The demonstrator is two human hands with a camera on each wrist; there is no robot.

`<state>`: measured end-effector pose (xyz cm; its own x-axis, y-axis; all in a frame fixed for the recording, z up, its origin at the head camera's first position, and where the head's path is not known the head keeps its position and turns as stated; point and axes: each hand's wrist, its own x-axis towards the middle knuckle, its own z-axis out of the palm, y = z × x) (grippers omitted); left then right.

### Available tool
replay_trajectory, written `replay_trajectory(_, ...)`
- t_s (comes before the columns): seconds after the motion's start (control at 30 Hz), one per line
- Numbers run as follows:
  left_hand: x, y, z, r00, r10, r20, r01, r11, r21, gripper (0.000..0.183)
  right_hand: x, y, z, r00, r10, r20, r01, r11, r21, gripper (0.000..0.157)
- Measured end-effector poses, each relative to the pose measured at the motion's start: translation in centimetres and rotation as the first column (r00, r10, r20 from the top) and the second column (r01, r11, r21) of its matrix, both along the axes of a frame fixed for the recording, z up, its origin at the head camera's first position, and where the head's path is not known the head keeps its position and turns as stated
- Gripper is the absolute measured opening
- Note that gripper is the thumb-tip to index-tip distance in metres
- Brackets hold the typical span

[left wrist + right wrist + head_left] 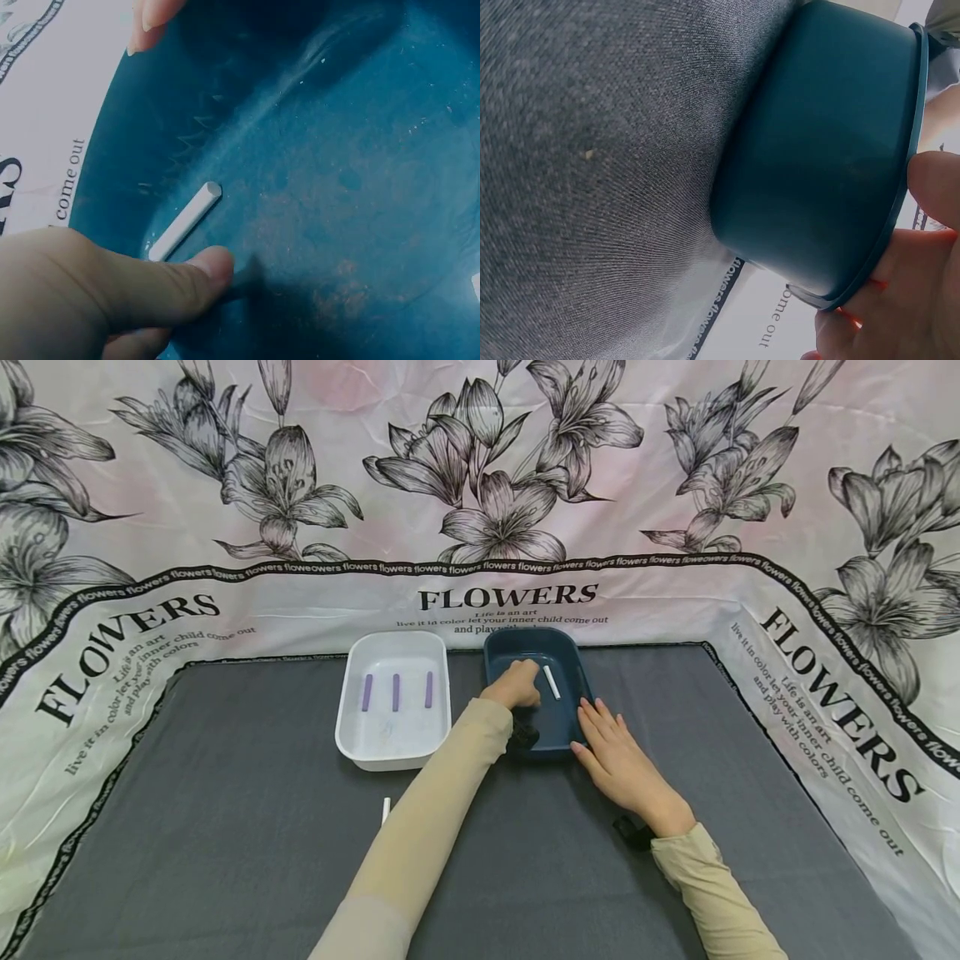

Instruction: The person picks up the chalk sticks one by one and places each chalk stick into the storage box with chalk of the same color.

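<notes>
My left hand (516, 683) reaches into the dark blue tray (557, 728), its fingers curled downward. Close beside it, a white chalk stick (551, 682) lies on the tray floor. In the left wrist view, my thumb (202, 277) overlaps the lower end of that chalk (187, 219). I cannot tell whether anything is between the left fingers, since the hand covers them. At the tray's right side, my right hand (618, 760) rests with fingers extended, touching the rim (909, 180) with thumb and fingers.
Left of the blue tray stands a white tray (388, 742) with three purple sticks (396, 692) side by side. On the grey cloth (225, 827), another white stick (386, 808) is partly hidden by my left sleeve. A flowered cloth (510, 518) hangs behind.
</notes>
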<state>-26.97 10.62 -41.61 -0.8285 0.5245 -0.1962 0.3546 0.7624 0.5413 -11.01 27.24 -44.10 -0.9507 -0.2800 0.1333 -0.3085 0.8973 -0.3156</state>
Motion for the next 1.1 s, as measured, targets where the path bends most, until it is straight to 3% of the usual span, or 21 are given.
replay_trajectory(0.47,-0.2,0.1,-0.5,0.998,0.059,-0.009,-0.059,0.997,0.048,0.075,0.2,-0.1,0.1,1.0,-0.007,-0.005,0.007,1.0,0.009,0.062)
replay_trajectory(1.1,-0.7,0.5,-1.3,0.997,0.066,-0.035,-0.064,0.997,0.033,0.074,0.2,0.0,0.2,1.0,0.003,-0.023,-0.003,1.0,0.002,0.061)
